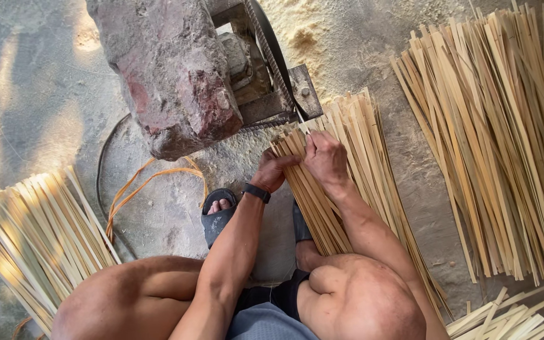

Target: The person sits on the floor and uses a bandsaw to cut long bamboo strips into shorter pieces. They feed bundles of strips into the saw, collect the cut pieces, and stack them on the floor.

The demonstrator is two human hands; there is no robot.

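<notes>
My left hand (273, 170), with a black band on its wrist, grips the upper end of a bundle of thin bamboo strips (315, 201) that runs down between my knees. My right hand (324, 157) lies over the same bundle's top. Its fingers pinch a single strip near the machine's belt (271, 47). The bundle's far ends sit right beside a metal bracket (303, 91) of the machine.
A big stone block (171, 69) rests on the machine. More strips (363, 145) lie under the bundle. A large strip pile (505, 132) is at right, another (39, 233) at left. Sawdust (310, 28) covers the concrete floor. A cable (100, 182) loops by my sandalled foot (218, 214).
</notes>
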